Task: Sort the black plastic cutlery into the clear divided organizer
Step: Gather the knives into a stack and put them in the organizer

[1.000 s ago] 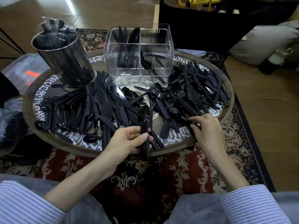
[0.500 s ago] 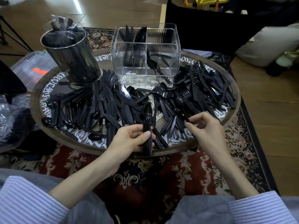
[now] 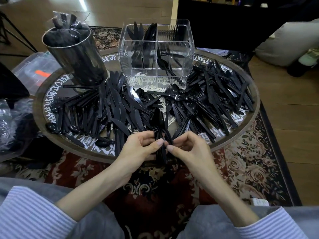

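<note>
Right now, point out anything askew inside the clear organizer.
In the clear organizer's front right compartment, a few spoons lean diagonally across instead of standing upright like the cutlery in the rear compartments.

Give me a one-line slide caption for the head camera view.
Left hand grips a stack of black spoons as the right hand adds one, clear organizer behind.
</note>
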